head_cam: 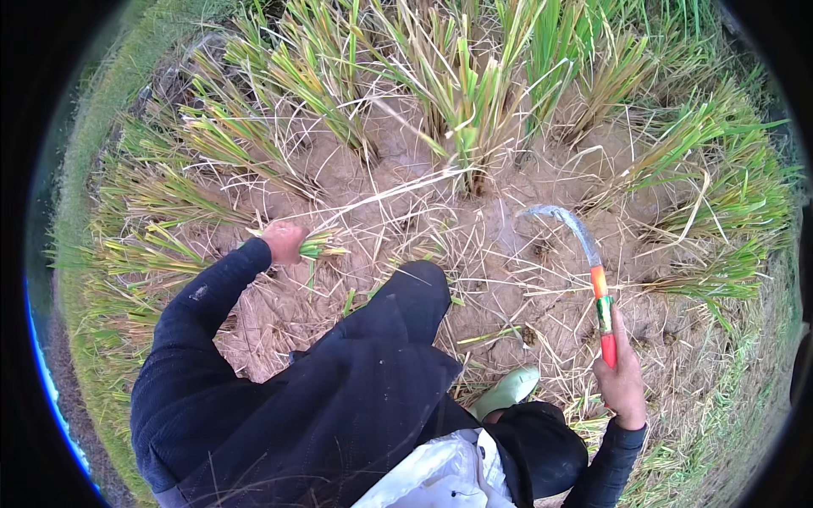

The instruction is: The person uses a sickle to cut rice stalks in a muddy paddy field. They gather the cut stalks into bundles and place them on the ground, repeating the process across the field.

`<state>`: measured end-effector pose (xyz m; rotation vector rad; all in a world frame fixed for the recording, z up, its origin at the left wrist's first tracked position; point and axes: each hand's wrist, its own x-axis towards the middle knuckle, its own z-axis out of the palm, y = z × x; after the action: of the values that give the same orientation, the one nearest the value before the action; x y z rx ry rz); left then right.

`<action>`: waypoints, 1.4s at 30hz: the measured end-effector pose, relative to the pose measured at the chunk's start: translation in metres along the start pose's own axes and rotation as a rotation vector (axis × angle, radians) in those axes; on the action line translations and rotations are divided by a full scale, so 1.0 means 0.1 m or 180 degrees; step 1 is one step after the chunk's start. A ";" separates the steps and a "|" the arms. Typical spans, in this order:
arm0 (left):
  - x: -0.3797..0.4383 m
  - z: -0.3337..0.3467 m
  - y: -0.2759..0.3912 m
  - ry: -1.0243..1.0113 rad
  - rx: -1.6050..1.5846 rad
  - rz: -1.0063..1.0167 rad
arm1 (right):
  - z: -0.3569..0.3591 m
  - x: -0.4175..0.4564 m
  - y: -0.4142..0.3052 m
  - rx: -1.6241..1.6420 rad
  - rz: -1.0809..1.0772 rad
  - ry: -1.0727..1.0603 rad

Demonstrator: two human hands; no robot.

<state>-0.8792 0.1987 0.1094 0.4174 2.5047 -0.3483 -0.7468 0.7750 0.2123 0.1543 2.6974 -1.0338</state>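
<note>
My left hand (pixel 286 242) is closed around a bunch of cut rice stalks (pixel 322 244), whose trimmed green and yellow ends stick out to the right of the fist. Low on the right, my right hand (pixel 622 374) grips the red, orange and green handle (pixel 604 311) of a sickle. The sickle's curved metal blade (pixel 575 227) points away from me and hooks to the left, over muddy ground and apart from the standing stalks. The fist hides the middle of the bunch.
Clumps of rice stubble (pixel 467 120) stand in an arc ahead and to both sides. Loose straw litters the brown mud (pixel 406 216). My dark-clothed knee (pixel 413 286) and a pale green boot (pixel 508 390) are below, near a white plastic sheet or bag (pixel 438 473).
</note>
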 end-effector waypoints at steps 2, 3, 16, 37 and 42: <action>-0.26 0.50 -0.28 -0.0386 0.0042 -0.0218 | 0.04 0.12 -0.05 0.0132 0.0199 0.0003; -0.37 0.67 -0.30 -0.0676 0.0032 -0.0226 | 0.06 0.17 -0.17 0.0425 0.0382 -0.0040; -1.26 2.06 -1.13 -0.1224 -0.0170 -0.1075 | 0.52 0.10 -0.33 0.1540 0.1125 0.0272; 1.60 -0.65 2.32 0.1111 -0.3402 -0.0526 | 1.48 1.36 -0.53 0.2993 0.0491 0.0400; 2.02 -1.21 2.17 0.1999 -0.4799 -0.0602 | 1.43 1.34 -0.46 0.2718 0.0458 0.0358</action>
<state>-1.0189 0.4821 0.0570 -0.3955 2.5282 1.7314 -0.8574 0.6458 0.1032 0.5523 2.0974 -2.0897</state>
